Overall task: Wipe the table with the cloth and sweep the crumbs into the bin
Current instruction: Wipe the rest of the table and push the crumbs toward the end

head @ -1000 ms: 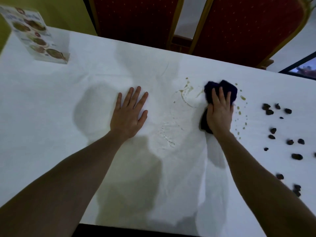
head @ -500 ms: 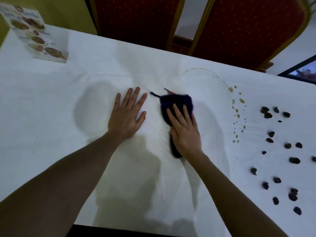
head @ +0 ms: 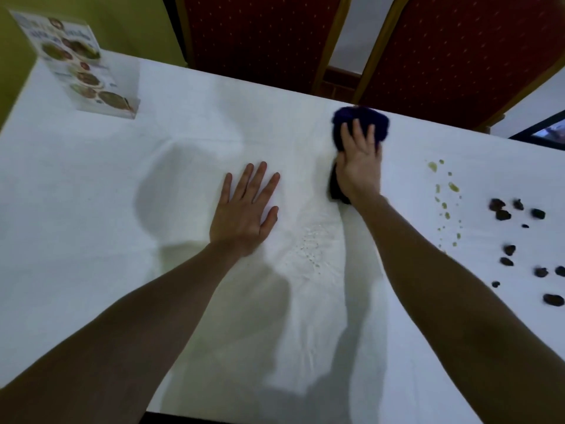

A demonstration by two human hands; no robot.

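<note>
The left hand (head: 244, 214) lies flat on the white cloth-covered table (head: 91, 185), fingers spread, likely pinning the covering so it won't drag. The right hand (head: 359, 162) presses a bunched dark blue cloth (head: 362, 119) near the far edge, fingers extended, close together, bearing down to wipe. Yellowish droplets (head: 446, 206) and dark brown crumbs (head: 519, 240) remain to its right; no bin shows.

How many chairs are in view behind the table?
2. One red chair stands behind the table's middle; the other red chair behind its right part. More may lie outside the frame.
</note>
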